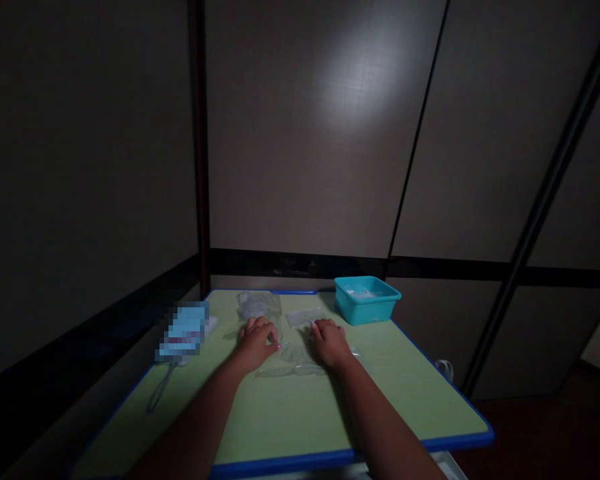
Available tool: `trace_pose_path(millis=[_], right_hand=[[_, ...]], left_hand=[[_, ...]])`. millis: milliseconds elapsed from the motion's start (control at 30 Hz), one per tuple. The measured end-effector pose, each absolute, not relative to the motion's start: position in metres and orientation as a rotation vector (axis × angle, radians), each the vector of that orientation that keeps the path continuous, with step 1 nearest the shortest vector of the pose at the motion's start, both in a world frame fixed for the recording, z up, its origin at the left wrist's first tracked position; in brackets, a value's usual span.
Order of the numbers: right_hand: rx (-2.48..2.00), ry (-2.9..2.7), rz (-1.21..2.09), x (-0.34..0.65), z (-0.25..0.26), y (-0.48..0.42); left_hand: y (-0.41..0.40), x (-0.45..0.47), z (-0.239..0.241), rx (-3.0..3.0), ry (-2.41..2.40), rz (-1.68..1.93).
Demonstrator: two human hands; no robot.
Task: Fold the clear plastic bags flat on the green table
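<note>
A clear plastic bag (303,368) lies flat and crinkled on the table between my two hands and under them. My left hand (257,345) is closed in a pinch at the bag's left part, thumb against the fingers. On the bag's right side, my right hand (330,341) has its fingers curled and pressed together; what they hold, if anything, is hidden. Just beyond the hands is a flat, see-through packet (303,317). Behind my left hand sits a crumpled heap of clear plastic bags (258,305).
A turquoise plastic basin (366,311) with clear, whitish items inside stands at the table's back right corner. At the left edge lies a blurred-out blue object (184,328) with a wrist strap (161,390). The pale green table (280,427) has a blue rim; panelled walls stand behind it.
</note>
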State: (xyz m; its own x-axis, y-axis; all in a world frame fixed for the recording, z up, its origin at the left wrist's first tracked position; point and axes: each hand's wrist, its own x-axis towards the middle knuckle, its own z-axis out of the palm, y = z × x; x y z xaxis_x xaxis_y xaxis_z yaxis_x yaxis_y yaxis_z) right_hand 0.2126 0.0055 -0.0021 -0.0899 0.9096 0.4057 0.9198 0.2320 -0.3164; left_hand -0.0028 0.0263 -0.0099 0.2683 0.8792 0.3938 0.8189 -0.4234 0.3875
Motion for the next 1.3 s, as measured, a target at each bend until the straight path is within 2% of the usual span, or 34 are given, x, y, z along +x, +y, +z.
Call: trace_pose_path(millis=[800,1300], right_hand=[[-1.389,-2.162,0.293,0.208,0.0,0.0],[-1.382,-2.105,0.253,0.208,0.001,0.0]], left_hand=[[0.017,-0.011,0.008,2.507,1.316,0.741],[0.011,-0.017,0.012,2.459,1.257,0.649]])
